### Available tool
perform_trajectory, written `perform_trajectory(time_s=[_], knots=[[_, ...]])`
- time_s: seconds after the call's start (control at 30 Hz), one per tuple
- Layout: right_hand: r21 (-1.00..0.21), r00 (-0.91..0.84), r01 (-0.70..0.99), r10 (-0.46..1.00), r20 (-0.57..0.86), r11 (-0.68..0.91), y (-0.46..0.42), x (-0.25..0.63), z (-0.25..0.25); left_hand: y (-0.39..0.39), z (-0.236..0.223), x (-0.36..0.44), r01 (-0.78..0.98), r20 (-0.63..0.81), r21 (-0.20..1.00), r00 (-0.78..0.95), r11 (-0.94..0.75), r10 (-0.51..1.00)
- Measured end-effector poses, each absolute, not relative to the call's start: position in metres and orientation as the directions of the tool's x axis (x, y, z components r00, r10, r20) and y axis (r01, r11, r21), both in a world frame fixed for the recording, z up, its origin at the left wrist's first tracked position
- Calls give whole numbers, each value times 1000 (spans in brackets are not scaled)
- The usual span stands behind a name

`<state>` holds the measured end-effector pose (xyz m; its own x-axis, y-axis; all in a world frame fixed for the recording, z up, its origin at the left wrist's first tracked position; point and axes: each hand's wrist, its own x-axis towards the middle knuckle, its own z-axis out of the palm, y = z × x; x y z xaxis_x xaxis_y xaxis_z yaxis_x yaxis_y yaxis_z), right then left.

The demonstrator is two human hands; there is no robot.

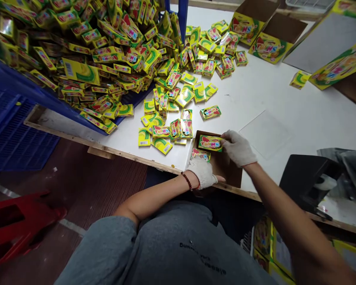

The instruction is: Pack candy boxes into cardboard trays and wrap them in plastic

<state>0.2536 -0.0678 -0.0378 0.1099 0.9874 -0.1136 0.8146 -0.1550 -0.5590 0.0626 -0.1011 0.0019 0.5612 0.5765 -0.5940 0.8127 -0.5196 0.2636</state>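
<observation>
My right hand (239, 148), in a white glove, pinches the right end of a small yellow, green and red box (210, 143) over the back left of an open brown carton (231, 170). Just nearer lies another small box (201, 154) inside the carton, partly covered by my left hand (201, 173). That hand, also gloved, rests at the carton's near left side, one bare digit stretched out to the right. It grips nothing that shows; its other fingers are partly hidden. Left of the carton are loose small boxes (160, 131) of the same kind.
A blue crate (68, 118) overflowing with small boxes stands at the left. Open printed cartons (269, 49) line the back right. A clear plastic sheet (265, 132) lies on the white table (240, 103), with a black device (308, 182) at the right. Red equipment (17, 225) stands below left.
</observation>
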Motion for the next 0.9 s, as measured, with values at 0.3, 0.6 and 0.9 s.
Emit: perform_trajectory(time_s=[0.3, 0.6, 0.9], knots=[[-160, 48, 982, 946, -321, -104, -68, 208, -64, -106, 1, 57, 809, -540, 302, 581, -504, 610], [-138, -75, 990, 899, -432, 16, -64, 199, -56, -106, 2, 55, 795, -532, 301, 599, -527, 599], [-327, -53, 943, 940, -336, -64, -88, 202, -76, -107, -8, 53, 714, -452, 368, 697, -595, 557]])
